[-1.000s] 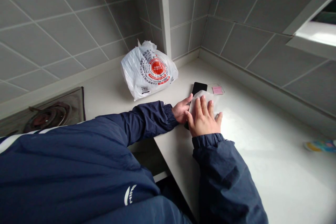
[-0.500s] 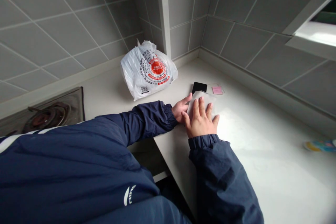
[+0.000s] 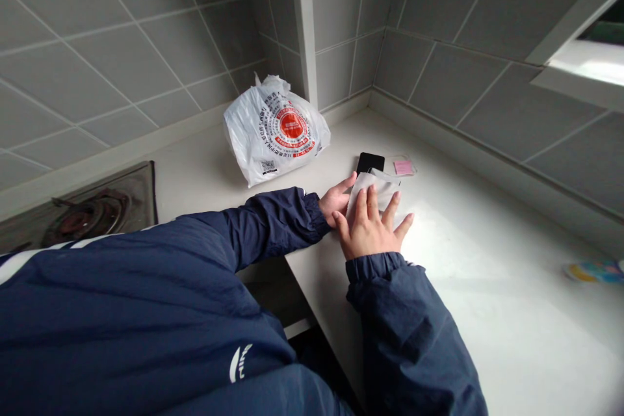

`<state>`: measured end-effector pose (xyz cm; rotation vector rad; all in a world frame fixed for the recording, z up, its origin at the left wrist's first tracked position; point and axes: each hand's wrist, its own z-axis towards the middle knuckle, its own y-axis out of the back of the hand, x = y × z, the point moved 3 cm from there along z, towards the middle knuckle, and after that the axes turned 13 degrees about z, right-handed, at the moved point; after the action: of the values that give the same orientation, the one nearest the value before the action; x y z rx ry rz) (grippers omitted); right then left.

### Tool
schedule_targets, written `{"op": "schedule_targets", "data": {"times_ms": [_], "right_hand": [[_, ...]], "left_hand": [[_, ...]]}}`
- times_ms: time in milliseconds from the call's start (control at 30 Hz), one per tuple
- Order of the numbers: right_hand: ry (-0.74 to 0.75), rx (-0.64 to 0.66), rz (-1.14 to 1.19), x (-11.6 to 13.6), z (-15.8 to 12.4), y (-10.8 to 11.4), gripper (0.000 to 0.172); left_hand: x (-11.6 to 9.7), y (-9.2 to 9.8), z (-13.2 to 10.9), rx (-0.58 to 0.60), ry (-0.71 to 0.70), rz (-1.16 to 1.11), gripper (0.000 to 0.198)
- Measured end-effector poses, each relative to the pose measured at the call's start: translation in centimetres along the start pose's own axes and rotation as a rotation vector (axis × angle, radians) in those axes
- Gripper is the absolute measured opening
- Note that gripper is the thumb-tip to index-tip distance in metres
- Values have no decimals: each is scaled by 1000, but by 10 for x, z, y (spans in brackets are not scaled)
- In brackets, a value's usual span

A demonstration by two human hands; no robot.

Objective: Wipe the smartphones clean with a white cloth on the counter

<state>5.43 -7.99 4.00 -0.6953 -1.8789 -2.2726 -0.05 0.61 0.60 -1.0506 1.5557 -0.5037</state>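
A thin whitish sheet (image 3: 386, 191), paper or cloth, lies under the spread fingers of my right hand (image 3: 371, 224), which presses flat on it. My left hand (image 3: 335, 200) is at the sheet's left edge with its thumb raised; its other fingers are partly hidden beneath the sheet, so its hold is unclear. Just beyond the sheet lies a black flat object (image 3: 370, 162), like a phone. To the right of that is a clear case (image 3: 412, 167) with a pink piece (image 3: 403, 168) on it.
A white plastic bag (image 3: 275, 130) with red print stands at the back of the white counter (image 3: 468, 312). A stove burner (image 3: 90, 214) is at the left. A colourful packet (image 3: 595, 271) lies at the far right. Tiled walls meet behind the counter.
My right hand has shifted slightly left, its fingers spread wider. The sheet's upper part now looks folded or shifted, and more of the clear case shows.
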Motion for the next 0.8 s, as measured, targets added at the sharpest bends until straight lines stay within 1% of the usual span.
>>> {"op": "schedule_targets", "data": {"times_ms": [67, 133, 233, 300, 467, 500, 600, 667, 800], "right_hand": [[2, 8, -5, -3, 3, 1, 76], [-20, 33, -2, -8, 7, 3, 74], [-74, 63, -5, -11, 10, 5, 73], [-89, 77, 0, -9, 9, 5, 73], [-33, 127, 37, -2, 6, 3, 73], [-31, 129, 37, -3, 7, 3, 72], [-76, 129, 31, -9, 10, 6, 72], [-118, 136, 23, -11, 12, 7, 73], [-130, 163, 8, -5, 9, 7, 75]], "left_hand": [[0, -2, -1, -55, -6, -10, 80], [1, -1, 0, -69, -33, -21, 76], [2, 0, 2, -9, -94, -20, 75], [2, 2, 2, 28, -107, -14, 76], [4, 7, 1, 79, 12, 6, 85], [4, 7, 1, 97, 1, 13, 84], [4, 8, 3, 120, -100, 15, 78], [3, 7, 4, 92, -127, 1, 77], [3, 3, 2, -14, -25, -44, 81]]}}
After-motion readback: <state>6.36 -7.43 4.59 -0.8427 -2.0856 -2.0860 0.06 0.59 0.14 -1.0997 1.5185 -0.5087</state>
